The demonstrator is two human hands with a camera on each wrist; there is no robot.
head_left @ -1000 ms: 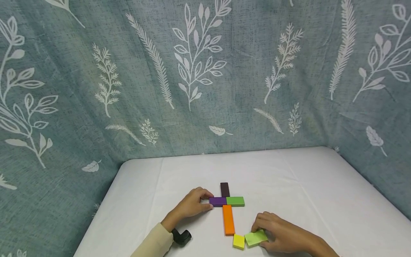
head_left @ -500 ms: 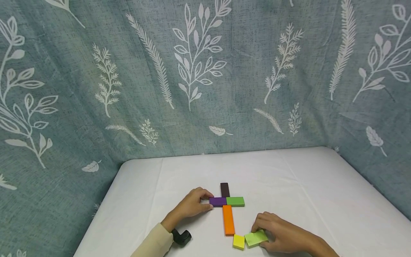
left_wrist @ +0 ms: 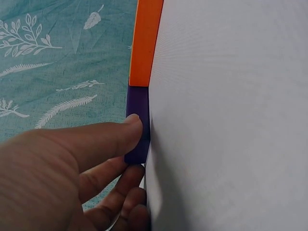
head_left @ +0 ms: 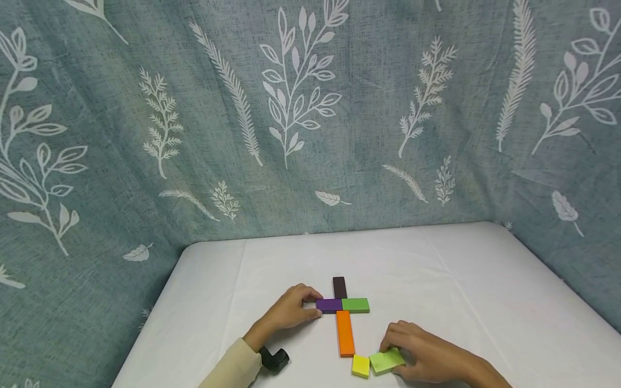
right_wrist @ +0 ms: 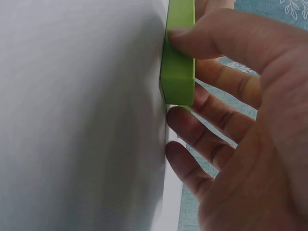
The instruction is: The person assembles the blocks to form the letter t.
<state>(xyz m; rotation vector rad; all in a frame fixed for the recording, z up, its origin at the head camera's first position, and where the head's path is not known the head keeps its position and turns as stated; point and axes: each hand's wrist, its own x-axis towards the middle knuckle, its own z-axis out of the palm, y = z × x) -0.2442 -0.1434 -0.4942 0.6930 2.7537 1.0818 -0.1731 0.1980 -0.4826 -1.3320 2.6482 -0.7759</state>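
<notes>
My left hand (head_left: 290,308) pinches the left end of a purple block (head_left: 329,306) between thumb and fingers; the left wrist view shows the thumb on the side of the purple block (left_wrist: 138,102). A green block (head_left: 356,305) adjoins the purple one on the right. Above their joint lies a dark brown block (head_left: 340,287), and below it runs a long orange block (head_left: 345,334). At the orange block's lower end sits a small yellow block (head_left: 361,366). Beside that, slightly tilted, is a light green block (head_left: 386,361), pinched by my right hand (head_left: 423,353).
All the blocks lie flat on a white-covered table (head_left: 436,280). A black curved object (head_left: 275,360) is at my left wrist, near the sleeve (head_left: 235,366). A teal curtain (head_left: 310,118) with white leaf patterns stands behind the table and along both sides.
</notes>
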